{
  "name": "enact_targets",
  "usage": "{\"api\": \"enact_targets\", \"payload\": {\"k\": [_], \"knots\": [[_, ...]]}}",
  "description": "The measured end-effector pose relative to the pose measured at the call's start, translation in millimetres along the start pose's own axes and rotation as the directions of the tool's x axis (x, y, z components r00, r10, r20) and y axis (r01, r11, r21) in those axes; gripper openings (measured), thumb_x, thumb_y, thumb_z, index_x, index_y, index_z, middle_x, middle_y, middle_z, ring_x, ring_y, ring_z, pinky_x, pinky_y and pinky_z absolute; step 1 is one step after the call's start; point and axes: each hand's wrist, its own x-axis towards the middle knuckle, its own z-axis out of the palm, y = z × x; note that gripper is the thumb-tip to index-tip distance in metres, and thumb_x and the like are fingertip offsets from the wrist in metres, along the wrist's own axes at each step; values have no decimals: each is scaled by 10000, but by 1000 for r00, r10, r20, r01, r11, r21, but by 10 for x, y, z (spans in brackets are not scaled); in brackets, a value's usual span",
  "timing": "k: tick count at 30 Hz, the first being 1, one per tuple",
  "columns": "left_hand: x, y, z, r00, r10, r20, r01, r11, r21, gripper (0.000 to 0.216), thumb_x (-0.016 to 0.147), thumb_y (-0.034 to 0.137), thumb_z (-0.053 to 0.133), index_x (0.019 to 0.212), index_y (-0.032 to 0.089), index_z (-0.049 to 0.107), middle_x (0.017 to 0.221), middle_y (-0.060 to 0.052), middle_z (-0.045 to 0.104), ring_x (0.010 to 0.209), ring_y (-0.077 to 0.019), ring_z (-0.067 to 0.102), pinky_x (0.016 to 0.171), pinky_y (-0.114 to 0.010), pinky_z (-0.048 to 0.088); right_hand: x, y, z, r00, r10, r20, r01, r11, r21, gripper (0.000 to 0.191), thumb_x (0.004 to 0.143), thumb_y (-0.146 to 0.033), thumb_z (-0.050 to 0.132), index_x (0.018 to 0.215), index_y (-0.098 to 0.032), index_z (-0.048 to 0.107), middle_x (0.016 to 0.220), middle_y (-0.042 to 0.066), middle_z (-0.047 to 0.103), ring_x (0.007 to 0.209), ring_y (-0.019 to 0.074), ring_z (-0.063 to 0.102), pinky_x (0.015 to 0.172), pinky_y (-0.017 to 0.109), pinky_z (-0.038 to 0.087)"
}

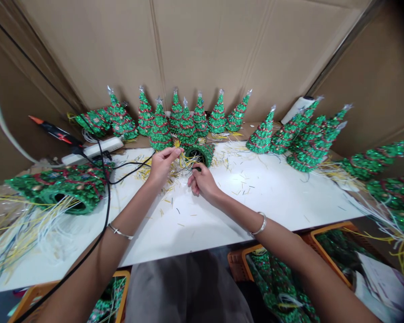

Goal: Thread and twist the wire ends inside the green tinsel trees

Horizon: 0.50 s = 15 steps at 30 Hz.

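Observation:
A small green beaded Christmas tree [202, 152] lies on its side on the white table [272, 197], its hollow base facing me. Thin yellow and clear wires [182, 162] trail out of that base. My left hand [161, 166] is closed, pinching the yellow wire ends between thumb and fingers just left of the tree. My right hand [202, 181] is closed round the lower part of the same wire bundle, right below the tree's base. A bracelet sits on each wrist.
A row of upright beaded trees [175, 119] lines the back edge; more lie at right [309, 139] and left [63, 186]. A white power strip [94, 150] and black cable [106, 202] lie at left. Wire clippings litter the table. Orange crates [256, 260] hold trees below.

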Motion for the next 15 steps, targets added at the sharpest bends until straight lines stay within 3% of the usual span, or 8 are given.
{"api": "enact_targets", "payload": {"k": [15], "knots": [[-77,29,43,998,50,40,-52,998,39,283,700,456,795,823,201,791,877,-44,734,870,-187,616,820,-303,453,83,52,4,1000,-13,11,13,999,-41,99,952,-259,418,934,-247,321,464,-112,562,232,90,416,242,147,277]]}}
